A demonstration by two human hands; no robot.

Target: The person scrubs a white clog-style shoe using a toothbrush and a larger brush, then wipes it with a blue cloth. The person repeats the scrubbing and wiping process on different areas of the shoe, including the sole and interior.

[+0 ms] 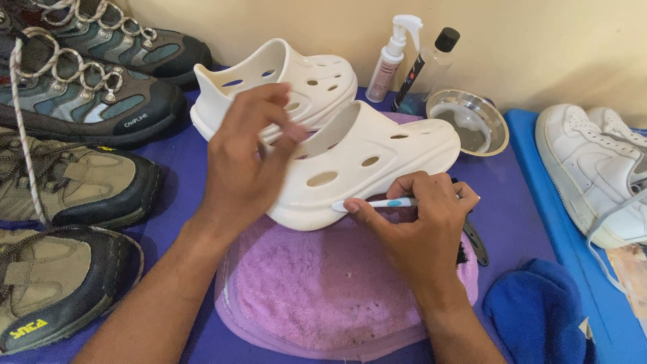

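Observation:
A cream perforated clog [377,155] rests tilted on a pink towel [317,283]. My left hand [246,155] grips its heel end, fingers curled over the opening. My right hand [421,216] holds a white toothbrush with a blue grip [377,203], its head pressed against the clog's lower side edge. A second matching clog [317,77] lies behind the first one.
Several hiking shoes [74,182] line the left side. A white spray bottle [394,57], a clear bottle with black cap [431,67] and a glass bowl [472,121] stand at the back. White sneakers [593,168] sit right, a blue cloth [539,313] lower right.

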